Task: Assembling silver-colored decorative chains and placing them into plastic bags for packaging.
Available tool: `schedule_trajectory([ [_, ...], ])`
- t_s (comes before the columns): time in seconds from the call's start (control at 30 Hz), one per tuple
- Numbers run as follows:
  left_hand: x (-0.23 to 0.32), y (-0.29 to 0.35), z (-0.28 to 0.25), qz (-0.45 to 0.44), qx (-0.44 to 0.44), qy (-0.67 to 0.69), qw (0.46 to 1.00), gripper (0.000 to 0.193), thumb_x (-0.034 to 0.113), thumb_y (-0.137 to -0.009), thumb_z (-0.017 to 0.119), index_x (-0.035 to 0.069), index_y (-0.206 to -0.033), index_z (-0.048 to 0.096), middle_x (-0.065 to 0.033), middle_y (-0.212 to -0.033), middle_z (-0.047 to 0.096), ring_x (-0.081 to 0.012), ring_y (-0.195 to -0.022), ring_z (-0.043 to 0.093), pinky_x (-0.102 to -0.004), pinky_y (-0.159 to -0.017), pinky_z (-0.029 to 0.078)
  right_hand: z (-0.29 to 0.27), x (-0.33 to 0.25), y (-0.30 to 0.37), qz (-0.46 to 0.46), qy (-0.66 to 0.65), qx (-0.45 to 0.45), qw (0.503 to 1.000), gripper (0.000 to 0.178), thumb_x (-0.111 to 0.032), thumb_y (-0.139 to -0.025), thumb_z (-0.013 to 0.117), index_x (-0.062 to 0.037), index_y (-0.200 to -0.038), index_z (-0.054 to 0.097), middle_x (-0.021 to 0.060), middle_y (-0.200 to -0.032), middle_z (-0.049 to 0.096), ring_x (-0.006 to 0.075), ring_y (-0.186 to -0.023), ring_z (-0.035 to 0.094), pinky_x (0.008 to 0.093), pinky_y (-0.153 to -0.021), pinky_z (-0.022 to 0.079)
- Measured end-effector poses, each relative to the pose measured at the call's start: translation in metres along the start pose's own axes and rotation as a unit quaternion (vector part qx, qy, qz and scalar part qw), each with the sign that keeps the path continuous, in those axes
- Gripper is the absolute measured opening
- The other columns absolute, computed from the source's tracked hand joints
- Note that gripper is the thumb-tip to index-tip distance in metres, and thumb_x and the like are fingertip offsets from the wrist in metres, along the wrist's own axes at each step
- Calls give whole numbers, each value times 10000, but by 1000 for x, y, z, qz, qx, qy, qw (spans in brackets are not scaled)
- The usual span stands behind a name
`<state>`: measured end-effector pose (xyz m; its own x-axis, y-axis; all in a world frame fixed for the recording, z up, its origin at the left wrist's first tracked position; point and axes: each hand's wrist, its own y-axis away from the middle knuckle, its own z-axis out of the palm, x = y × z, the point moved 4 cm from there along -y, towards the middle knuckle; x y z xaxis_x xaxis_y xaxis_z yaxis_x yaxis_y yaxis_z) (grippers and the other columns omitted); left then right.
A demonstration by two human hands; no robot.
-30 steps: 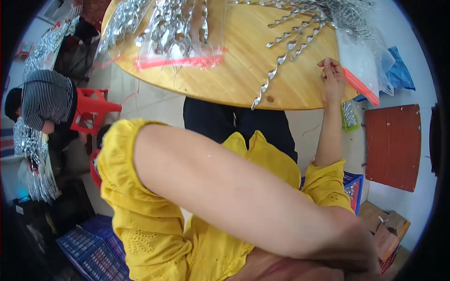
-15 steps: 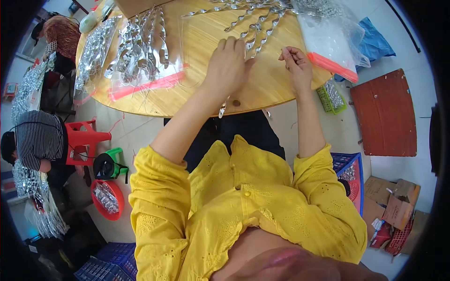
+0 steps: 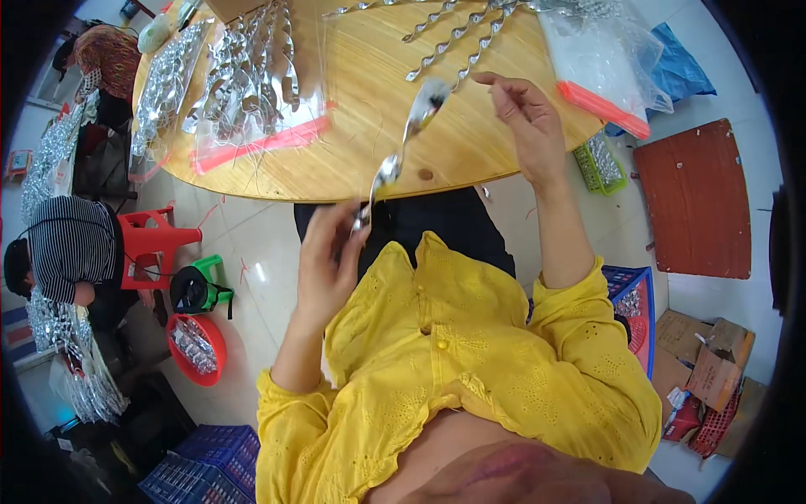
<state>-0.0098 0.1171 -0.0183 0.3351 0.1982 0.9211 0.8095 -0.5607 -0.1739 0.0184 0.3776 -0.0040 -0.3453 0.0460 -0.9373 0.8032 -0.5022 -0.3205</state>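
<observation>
My left hand, low in front of the table edge, grips the lower end of a silver twisted strip. The strip slants up and right over the wooden table, its upper end smeared by motion. My right hand is raised over the table's right side, index finger stretched leftward, thumb apart from it and the other fingers curled; I see nothing in it. Beyond it, several silver spiral strips fan out on the tabletop. More twisted silver pieces lie on clear plastic at the left.
The round wooden table fills the top. A plastic bag with a red edge lies at its right. Around stand a green basket, a red basin, a blue crate and a red stool. Two people sit at left.
My left hand has drawn back from the tabletop toward my body, with the twisted strip now swung up in view. My right hand has opened its thumb and index finger.
</observation>
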Motion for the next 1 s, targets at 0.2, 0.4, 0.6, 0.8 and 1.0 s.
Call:
schedule_trajectory([
  [0.2,-22,57,-5,-87,5,22,996,357,-63,-733,538,3,-1078,477,-54,-803,435,-109,-702,472,-187,-631,406,67,5,34,114,26,-163,980,66,-21,-788,533,4,-849,529,27,-767,564,62,-682,514,177,-617,404],
  [0.4,-29,40,3,-108,9,105,989,349,21,-777,511,6,-1117,436,-76,-882,490,-134,-804,500,-241,-756,402,80,15,43,34,105,-114,987,89,-24,-793,533,14,-872,530,28,-759,570,74,-705,535,180,-638,420],
  [0.6,-23,12,-5,-61,54,154,985,247,148,-876,403,1,-1061,474,-32,-905,525,-80,-820,468,-198,-739,363,75,3,69,35,105,-129,985,82,-14,-789,531,14,-866,540,43,-798,583,83,-716,548,186,-638,430],
  [0.8,-10,2,19,-203,-98,344,912,277,260,-873,418,23,-929,551,18,-695,526,-5,-525,395,-125,-456,290,89,-16,75,-72,161,-131,976,63,0,-749,572,6,-812,570,51,-770,573,105,-695,555,204,-586,437],
  [1.0,-20,5,14,-214,4,372,903,292,270,-872,418,25,-872,575,18,-679,512,-22,-562,392,-142,-488,289,82,1,78,92,36,-110,989,120,-62,-787,552,23,-871,548,68,-764,597,92,-653,554,173,-554,422],
])
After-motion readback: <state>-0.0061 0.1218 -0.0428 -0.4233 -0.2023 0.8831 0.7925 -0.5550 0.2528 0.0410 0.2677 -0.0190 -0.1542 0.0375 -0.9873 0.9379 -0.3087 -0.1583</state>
